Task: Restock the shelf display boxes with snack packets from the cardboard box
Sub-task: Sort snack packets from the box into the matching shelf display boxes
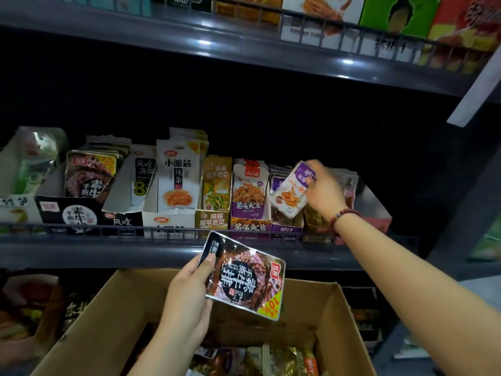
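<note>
My left hand [187, 291] holds a dark snack packet [244, 278] with a steak picture, upside down, above the open cardboard box [113, 302]. My right hand [322, 191], with a bead bracelet on the wrist, grips a small white and purple packet [290, 191] tilted over the purple display box [286, 229] on the middle shelf. Loose packets [273, 359] lie at the bottom of the cardboard box. A black display box [67, 213] at the left of the shelf holds packets that match the dark one.
A row of display boxes stands along the middle shelf behind a wire front rail [162, 229]: white [162, 218], yellow [212, 218], purple-orange [250, 226]. An upper shelf [244, 50] hangs overhead. More goods sit on the lower shelf at left [32, 308].
</note>
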`<state>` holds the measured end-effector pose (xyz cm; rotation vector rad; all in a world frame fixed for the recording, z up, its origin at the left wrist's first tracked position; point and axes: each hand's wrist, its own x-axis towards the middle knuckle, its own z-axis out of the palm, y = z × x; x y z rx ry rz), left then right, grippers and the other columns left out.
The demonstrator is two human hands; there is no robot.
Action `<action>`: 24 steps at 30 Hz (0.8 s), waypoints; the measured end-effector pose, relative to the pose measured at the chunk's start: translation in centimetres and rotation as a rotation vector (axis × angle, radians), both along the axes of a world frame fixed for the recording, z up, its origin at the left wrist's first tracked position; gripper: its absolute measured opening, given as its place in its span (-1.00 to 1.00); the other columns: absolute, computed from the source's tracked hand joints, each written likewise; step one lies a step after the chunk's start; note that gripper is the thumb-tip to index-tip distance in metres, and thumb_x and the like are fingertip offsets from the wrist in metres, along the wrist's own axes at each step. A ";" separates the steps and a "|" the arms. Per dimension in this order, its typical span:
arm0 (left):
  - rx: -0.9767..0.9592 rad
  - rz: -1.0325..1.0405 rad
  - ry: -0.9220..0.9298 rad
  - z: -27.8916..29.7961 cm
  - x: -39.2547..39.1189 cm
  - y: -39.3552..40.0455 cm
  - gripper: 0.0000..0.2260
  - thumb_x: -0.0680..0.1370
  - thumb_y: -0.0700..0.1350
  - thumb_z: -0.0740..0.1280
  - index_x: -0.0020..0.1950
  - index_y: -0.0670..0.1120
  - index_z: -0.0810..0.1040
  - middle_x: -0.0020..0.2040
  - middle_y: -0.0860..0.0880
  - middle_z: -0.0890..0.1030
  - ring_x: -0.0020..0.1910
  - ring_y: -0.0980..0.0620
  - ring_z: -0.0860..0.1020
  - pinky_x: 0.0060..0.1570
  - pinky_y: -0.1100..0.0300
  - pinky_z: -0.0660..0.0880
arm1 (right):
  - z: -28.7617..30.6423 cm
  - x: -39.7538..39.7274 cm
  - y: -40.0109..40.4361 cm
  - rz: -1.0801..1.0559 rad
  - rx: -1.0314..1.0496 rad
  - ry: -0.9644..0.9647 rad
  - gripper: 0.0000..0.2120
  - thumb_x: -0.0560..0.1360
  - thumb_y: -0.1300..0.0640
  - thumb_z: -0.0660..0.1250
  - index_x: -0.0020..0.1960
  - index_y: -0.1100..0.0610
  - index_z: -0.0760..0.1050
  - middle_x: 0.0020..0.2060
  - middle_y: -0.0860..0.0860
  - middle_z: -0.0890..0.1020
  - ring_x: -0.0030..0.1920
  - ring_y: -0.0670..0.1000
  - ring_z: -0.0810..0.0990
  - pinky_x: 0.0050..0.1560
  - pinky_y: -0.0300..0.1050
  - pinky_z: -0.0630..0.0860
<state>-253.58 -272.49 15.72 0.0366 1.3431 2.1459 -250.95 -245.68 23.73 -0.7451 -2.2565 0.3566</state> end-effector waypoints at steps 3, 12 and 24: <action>0.005 -0.012 0.004 -0.2 0.0 0.0 -0.80 0.63 -0.18 0.24 0.19 -0.19 0.56 -0.03 -0.16 0.71 0.01 -0.12 0.65 0.03 0.00 0.55 | -0.1 -1.4 0.8 0.004 0.084 -0.103 -0.56 0.55 0.31 0.18 0.39 0.03 0.31 0.12 0.12 0.52 0.09 0.13 0.50 -0.09 -0.01 0.51; 0.016 -0.024 -0.016 0.0 -0.2 0.0 -0.79 0.62 -0.20 0.24 0.20 -0.20 0.56 -0.01 -0.17 0.70 0.05 -0.14 0.64 0.15 -0.05 0.52 | -0.2 -2.8 1.6 -0.072 0.115 -0.189 -0.54 0.52 0.35 0.18 0.37 0.07 0.35 0.18 0.13 0.47 0.26 0.17 0.36 0.06 0.00 0.41; 0.023 -0.042 -0.066 0.1 -0.4 -0.1 -0.81 0.62 -0.21 0.24 0.17 -0.23 0.56 -0.03 -0.21 0.70 0.01 -0.16 0.65 0.05 -0.04 0.55 | -3.9 -4.7 2.1 0.039 -0.075 -0.119 -0.50 0.51 0.29 0.34 0.40 0.14 0.31 0.33 0.14 0.35 0.29 0.12 0.42 0.17 -0.14 0.43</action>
